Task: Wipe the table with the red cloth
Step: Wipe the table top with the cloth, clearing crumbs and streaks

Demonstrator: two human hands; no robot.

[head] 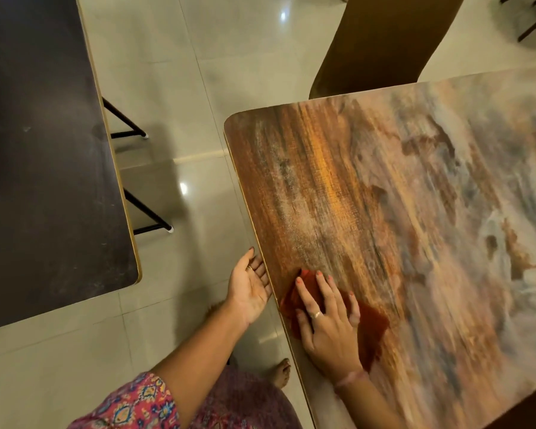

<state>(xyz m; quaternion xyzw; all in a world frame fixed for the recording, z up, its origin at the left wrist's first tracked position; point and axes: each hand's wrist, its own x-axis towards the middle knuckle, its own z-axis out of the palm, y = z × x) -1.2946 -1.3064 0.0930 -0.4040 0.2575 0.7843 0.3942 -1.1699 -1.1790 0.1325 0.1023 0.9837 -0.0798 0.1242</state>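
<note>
The right hand [328,317] lies flat, fingers spread and straight, pressing the red cloth [370,323] onto the near left part of the table [384,187], close to its left edge. That cloth looks thin, soft and light, so it should bunch or slide unless the palm bears down on its middle. The left hand [249,289] sits open, palm up, just beside the table edge and holding nothing; bare tabletop runs far and right for long strokes.

Two tables, wood-grain [338,168] and dark [44,150], one red cloth [373,323], two hands, left [249,289] and right [328,320].
</note>
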